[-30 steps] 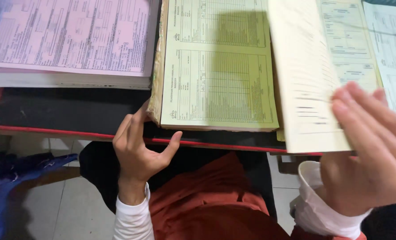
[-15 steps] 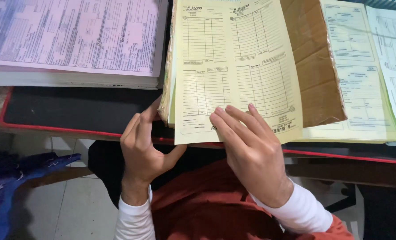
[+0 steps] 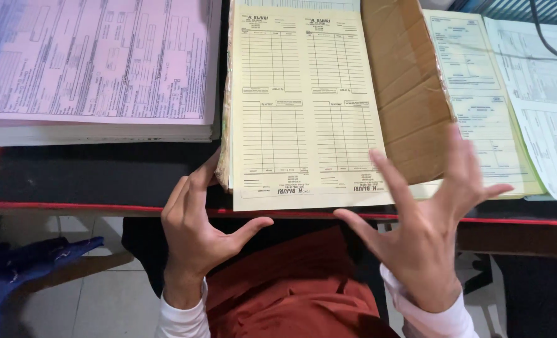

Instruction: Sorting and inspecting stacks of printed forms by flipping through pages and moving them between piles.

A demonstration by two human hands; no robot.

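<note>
Left hand [image 3: 198, 235] fingertips press the near-left corner of the yellow form stack [image 3: 300, 106], steadying it on the cardboard [image 3: 406, 81], while the right hand [image 3: 425, 231] hovers just right of it, fingers spread, gripping nothing.

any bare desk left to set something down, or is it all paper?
One bare patch: the black mat between the pink form stack, the red desk edge and the left hand. Elsewhere crowded: yellow form stack with cardboard sheet in the middle, pale green sheets and white sheets to the right, right hand over the near edge.
</note>
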